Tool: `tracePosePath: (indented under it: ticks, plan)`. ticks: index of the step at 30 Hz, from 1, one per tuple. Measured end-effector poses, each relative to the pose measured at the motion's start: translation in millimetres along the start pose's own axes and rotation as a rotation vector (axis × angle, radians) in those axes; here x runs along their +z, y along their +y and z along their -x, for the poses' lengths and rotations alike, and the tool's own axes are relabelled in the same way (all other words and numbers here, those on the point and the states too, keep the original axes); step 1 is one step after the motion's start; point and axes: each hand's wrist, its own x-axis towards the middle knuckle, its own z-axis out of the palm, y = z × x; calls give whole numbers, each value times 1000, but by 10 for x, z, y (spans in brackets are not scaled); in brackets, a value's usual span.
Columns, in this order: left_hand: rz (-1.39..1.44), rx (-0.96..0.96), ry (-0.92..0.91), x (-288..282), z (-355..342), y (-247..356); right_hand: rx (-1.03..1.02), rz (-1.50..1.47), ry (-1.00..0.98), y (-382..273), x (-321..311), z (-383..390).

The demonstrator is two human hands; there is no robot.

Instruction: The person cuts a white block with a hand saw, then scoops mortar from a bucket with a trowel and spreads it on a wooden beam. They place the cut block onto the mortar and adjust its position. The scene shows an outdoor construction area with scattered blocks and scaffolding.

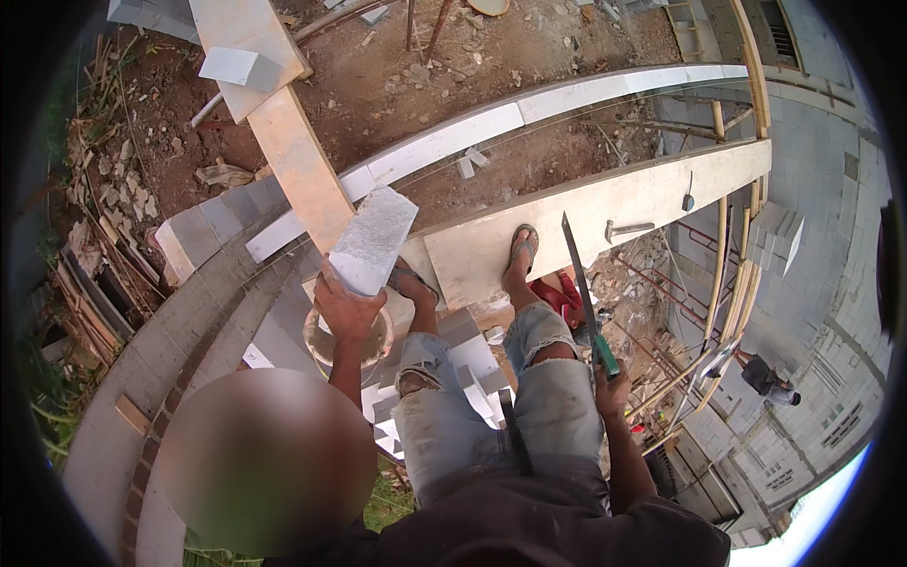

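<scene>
My left hand [346, 304] is closed on the lower end of a pale aerated concrete block [376, 241], holding it tilted above the plank beside my left foot. The block's upper face looks rough and its lower end smoother. In my right hand [613, 387] is a hand saw [583, 288], gripped by its green handle, its long dark blade pointing away from me. Both my feet, in flip-flops, stand on a wide wooden plank [472, 260]. A hammer [631, 229] and a small tool with a blue part [688, 200] lie on the plank to the right.
A row of white blocks [453, 146] runs across beyond the plank. Another block [236, 68] rests on the boards [293, 151] at upper left. Below my left hand stands a bucket [385, 342]. Bamboo poles [720, 274] and stacked blocks [775, 236] are at right; a person [759, 375] is farther off.
</scene>
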Motion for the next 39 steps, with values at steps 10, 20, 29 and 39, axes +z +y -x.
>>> tracePosePath:
  ticks: [10,20,29,39]
  plan:
    - [-302,320,-531,1924,48,2045,34,-77,1,502,-298,-448]
    - [-533,717,-724,2989,365,3925,397,-381,82,1083,-537,-607]
    - [-785,1174,-792,3586,885,4848,719,-686,140,1797,-282,-468]
    - [-944,1522,-1034,4199,1733,5420,1177,-967,165,1799,260,255]
